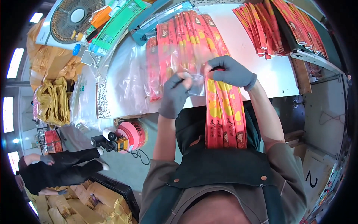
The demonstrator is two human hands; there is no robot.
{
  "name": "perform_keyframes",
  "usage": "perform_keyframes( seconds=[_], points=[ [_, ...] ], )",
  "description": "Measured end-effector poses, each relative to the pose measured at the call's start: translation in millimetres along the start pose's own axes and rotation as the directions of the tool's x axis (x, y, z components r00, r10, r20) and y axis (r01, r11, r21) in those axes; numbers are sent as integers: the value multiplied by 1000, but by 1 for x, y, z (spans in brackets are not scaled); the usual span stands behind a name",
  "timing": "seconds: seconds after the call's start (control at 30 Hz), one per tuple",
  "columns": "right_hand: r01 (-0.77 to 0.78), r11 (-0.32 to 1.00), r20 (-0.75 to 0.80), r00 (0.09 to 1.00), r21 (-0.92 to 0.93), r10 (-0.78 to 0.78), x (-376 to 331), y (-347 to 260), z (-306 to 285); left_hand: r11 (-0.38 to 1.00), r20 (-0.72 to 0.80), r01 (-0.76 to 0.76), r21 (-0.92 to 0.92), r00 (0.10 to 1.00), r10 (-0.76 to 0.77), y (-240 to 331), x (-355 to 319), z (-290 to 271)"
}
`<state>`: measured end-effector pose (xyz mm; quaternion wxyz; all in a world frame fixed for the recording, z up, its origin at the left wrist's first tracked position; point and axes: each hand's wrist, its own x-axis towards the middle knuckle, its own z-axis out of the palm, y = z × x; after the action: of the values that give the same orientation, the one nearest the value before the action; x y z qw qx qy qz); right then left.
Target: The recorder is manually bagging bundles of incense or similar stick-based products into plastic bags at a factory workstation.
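My left hand (174, 94), in a grey glove with bare fingertips, pinches the edge of a clear plastic bag (196, 83) at the table's front edge. Gloved the same way, my right hand (233, 73) is closed at the bag's other side, its fingertips partly hidden. Long red and yellow flat packets (225, 112) hang below my right hand over the table edge, reaching my apron. Beyond my hands, a row of similar packets (182, 35) lies on the white table (261, 71), partly under clear film.
Loose clear bags (128, 82) lie left of the packets. More red packets (261, 28) are piled at the far right. A fan (77, 15) and a green plastic holder (121, 22) stand far left. Tape rolls (132, 134) sit below the table's left end; a person (56, 168) is farther left.
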<state>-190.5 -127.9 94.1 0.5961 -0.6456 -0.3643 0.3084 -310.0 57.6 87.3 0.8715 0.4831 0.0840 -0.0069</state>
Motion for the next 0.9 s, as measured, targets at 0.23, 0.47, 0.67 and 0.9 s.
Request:
perform_keyframes(
  seconds=[0.23, 0.47, 0.67, 0.9],
  points=[
    [-15, 1000, -121, 993, 26, 18, -26, 8, -17, 901, -218, -347, -260, 930, 295, -13, 37, -3],
    [69, 979, -143, 989, 190, -42, -27, 9, -20, -106, 648, -770, 630, 445, 617, -51, 23, 36],
    [103, 925, -412, 909, 365, 61, -81, 67, 32, 12, 574, -718, 696, 567, 591, -71, 3, -4],
    [-113, 980, -278, 948, 167, 156, -189, 83, 86, 410, 534, -602, 685, 798, 280, -126, -76, -21]
  ],
)
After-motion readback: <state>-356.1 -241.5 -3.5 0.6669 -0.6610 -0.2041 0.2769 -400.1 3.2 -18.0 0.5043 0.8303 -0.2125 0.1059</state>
